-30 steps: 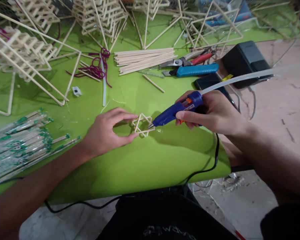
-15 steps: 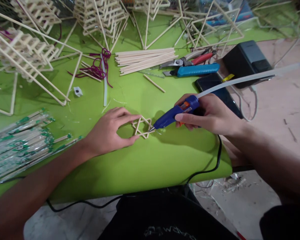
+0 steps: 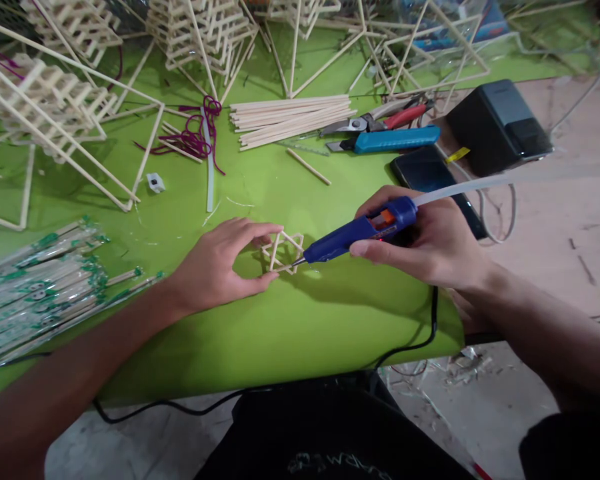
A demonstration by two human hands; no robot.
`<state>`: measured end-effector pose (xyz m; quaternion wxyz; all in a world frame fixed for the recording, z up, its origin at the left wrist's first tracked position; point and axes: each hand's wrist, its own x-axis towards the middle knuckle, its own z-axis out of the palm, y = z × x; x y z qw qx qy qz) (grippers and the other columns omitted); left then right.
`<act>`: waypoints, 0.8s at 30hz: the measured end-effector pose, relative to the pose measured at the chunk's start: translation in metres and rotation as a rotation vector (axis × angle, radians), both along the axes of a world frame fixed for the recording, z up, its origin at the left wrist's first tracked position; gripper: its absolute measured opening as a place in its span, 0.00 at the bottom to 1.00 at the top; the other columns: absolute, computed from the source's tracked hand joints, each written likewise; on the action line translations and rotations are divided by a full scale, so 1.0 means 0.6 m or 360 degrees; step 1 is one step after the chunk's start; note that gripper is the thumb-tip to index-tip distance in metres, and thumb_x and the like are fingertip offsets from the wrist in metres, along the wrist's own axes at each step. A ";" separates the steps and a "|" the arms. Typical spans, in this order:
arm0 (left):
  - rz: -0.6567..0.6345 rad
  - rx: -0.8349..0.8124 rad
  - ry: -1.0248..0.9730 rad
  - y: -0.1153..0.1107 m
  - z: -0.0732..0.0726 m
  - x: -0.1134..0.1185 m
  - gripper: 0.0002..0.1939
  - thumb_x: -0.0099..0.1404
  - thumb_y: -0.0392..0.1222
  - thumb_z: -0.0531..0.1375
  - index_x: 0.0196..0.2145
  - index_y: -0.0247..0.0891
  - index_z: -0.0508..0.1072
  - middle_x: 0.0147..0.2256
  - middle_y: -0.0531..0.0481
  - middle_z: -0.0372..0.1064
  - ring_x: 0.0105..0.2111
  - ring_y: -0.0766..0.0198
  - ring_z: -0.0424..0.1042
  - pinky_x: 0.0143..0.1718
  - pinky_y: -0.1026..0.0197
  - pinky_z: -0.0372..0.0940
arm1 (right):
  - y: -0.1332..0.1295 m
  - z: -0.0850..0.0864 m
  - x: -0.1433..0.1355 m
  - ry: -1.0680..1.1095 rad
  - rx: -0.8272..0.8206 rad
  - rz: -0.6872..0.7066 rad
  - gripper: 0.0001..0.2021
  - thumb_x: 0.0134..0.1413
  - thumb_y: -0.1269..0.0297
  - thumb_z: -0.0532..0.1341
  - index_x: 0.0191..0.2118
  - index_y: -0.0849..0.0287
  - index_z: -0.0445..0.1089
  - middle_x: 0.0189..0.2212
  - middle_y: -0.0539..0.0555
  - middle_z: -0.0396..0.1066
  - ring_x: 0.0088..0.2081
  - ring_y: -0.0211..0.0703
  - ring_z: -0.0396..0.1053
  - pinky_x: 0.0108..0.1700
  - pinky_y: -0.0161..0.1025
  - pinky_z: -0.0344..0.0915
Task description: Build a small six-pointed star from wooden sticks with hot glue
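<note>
A small six-pointed star of thin wooden sticks [image 3: 279, 269] is gripped at its left side between the thumb and fingers of my left hand [image 3: 225, 260]. My right hand [image 3: 425, 240] is wrapped around a blue hot glue gun [image 3: 347, 239], with a long whitish glue stick [image 3: 465, 187] coming out of its back. The gun's metal nozzle points left and down at the star's lower right part; whether it touches the wood I cannot tell. Part of the trigger side is hidden by my fingers.
Beyond my hands lie a bundle of wooden sticks [image 3: 290, 120], a blue utility knife [image 3: 397, 140], red-handled pliers [image 3: 405, 117], a phone [image 3: 430, 170] and purple string [image 3: 195, 137]. Stick frameworks [image 3: 200, 40] stand at the back. Wrapped chopsticks [image 3: 40, 293] lie left. A black cord [image 3: 410, 343] hangs over the edge.
The glue gun has swung a little, its back end moving right and its nozzle shifting slightly left along the star. My left hand stays nearly still, with the star slightly tilted.
</note>
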<state>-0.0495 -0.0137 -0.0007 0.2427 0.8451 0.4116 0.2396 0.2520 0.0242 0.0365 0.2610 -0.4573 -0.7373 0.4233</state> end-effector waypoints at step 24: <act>-0.0145 0.0865 0.0089 -0.012 -0.005 0.019 0.28 0.64 0.33 0.66 0.60 0.28 0.66 0.33 0.48 0.73 0.32 0.63 0.72 0.33 0.60 0.71 | -0.039 -0.003 -0.013 -0.0113 0.0529 -0.0017 0.18 0.52 0.51 0.70 0.36 0.57 0.65 0.22 0.45 0.69 0.18 0.32 0.63 0.16 0.33 0.57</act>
